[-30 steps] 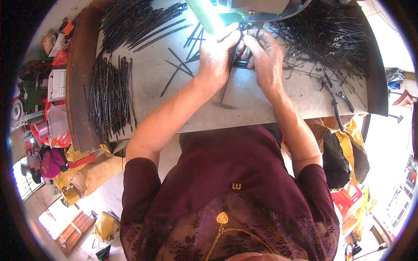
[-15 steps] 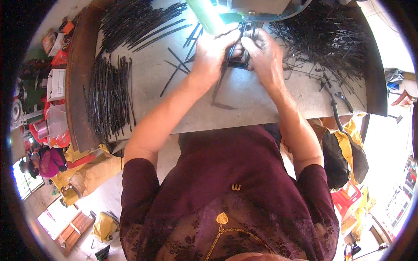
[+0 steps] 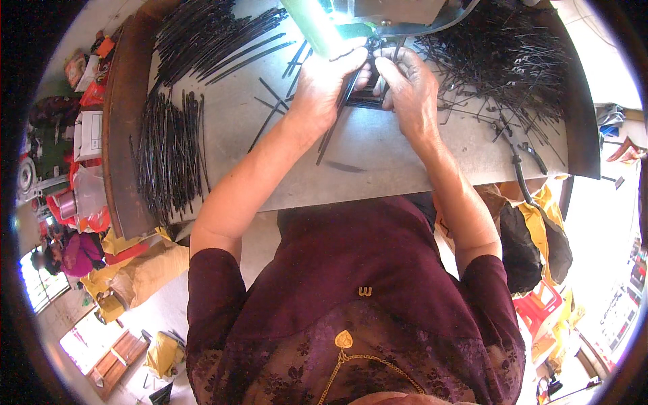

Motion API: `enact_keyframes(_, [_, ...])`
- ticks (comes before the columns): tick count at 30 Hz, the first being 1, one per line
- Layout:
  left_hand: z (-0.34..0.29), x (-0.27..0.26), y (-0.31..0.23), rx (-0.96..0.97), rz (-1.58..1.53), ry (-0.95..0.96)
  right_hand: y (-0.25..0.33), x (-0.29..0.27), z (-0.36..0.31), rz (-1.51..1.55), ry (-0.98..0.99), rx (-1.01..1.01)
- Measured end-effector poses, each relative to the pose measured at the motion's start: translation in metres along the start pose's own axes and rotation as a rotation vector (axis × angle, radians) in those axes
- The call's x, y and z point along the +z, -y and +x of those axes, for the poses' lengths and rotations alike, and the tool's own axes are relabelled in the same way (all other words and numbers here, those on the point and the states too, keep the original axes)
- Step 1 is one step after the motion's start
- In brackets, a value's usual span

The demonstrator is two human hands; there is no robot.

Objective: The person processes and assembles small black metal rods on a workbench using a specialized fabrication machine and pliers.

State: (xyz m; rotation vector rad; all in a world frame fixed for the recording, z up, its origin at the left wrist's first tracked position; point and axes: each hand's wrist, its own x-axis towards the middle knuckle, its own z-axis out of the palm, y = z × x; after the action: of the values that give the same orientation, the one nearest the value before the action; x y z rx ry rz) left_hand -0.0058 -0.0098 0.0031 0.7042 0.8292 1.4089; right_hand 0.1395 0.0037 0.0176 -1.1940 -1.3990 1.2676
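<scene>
At the top centre of the table, close under a bright lamp, my left hand (image 3: 320, 88) is closed round a thin black rod (image 3: 329, 138) whose tail slants down toward me. Beside it my right hand (image 3: 413, 88) pinches with thumb and fingers; a thin dark piece (image 3: 401, 47) sticks up above them, its kind unclear. Between the hands is a small dark fixture (image 3: 364, 102), partly covered by my fingers. A few loose black rods (image 3: 271, 111) lie crossed just left of my left hand.
Bundles of black rods (image 3: 172, 148) lie along the left side, with more (image 3: 216, 40) behind them. A tangled heap of thin black bent rods (image 3: 513, 57) covers the back right. Dark-handled pliers (image 3: 517, 158) rest near the right edge. A green-white lamp tube (image 3: 312, 27) hangs overhead.
The rod in my left hand has swung its lower end left and lies straighter. My left hand has shifted slightly left and down; my right hand stays nearly in place.
</scene>
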Motion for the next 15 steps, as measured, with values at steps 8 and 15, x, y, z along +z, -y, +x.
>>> enact_keyframes(8, [-0.003, 0.004, 0.005, 0.049, -0.005, -0.066, -0.005, 0.001, 0.002, -0.013, 0.035, 0.033])
enact_keyframes(15, [-0.004, 0.002, -0.008, 0.017, 0.18, -0.029, -0.002, -0.005, 0.012, -0.091, 0.124, 0.052])
